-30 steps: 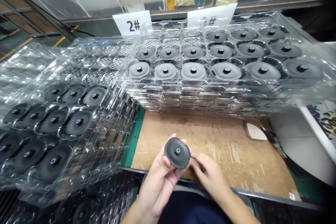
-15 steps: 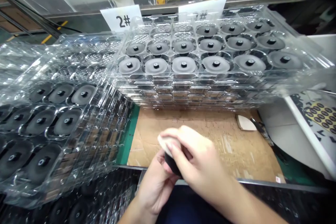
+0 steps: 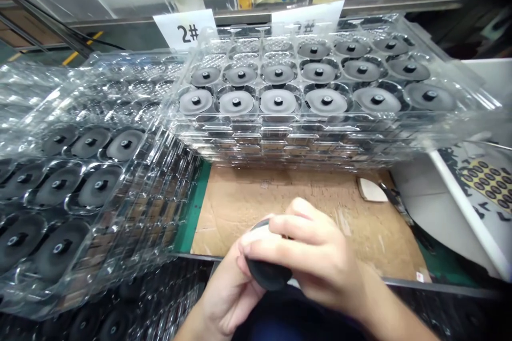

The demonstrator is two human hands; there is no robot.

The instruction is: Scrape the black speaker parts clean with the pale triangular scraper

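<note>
Over the front edge of the cardboard, my left hand (image 3: 230, 290) is closed around a black round disc (image 3: 269, 276), gripping it from the left and below. My right hand (image 3: 316, 250) curls over the disc's upper face, its fingers pressing a small whitish pad (image 3: 262, 232) against it. Most of the pad is covered by the fingers, so its full shape is hidden. The disc is tilted, and its far rim shows dark above the pad. Similar black discs with a short central stem (image 3: 278, 101) sit in the clear plastic tray (image 3: 288, 119) beyond my hands.
A second stack of clear trays (image 3: 132, 192) with black discs rises at the left. Brown cardboard (image 3: 240, 192) covers the work surface. A cream pad (image 3: 372, 190) lies there near a dark-handled tool (image 3: 396, 202). On the right, a white bin (image 3: 464, 208) stands beside a yellow label sheet (image 3: 490, 184).
The disc has turned so more of its black side shows. My right hand has shifted its fingers from a pinch at the pad to lying across the disc. The view has moved slightly.
</note>
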